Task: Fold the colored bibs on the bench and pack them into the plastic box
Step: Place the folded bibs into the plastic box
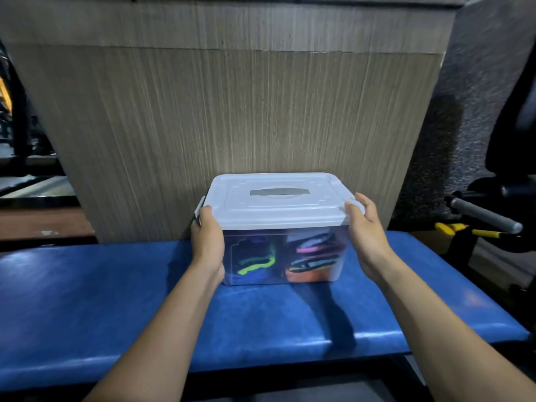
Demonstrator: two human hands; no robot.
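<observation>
A clear plastic box (278,236) stands on the blue padded bench (87,300), close to the wall behind it. Its white lid (275,203) with a grey handle lies on top. Through the front wall I see folded colored bibs (307,259) in blue, green, yellow, pink and orange. My left hand (207,239) presses against the box's left end, thumb up on the lid's corner. My right hand (367,227) holds the right end, thumb on the lid's front right corner and fingers round the side.
A wood-grain panel (232,117) rises right behind the bench. Gym equipment with a grey bar (484,214) and yellow parts (452,229) stands to the right. More dark equipment stands at the far left (17,134).
</observation>
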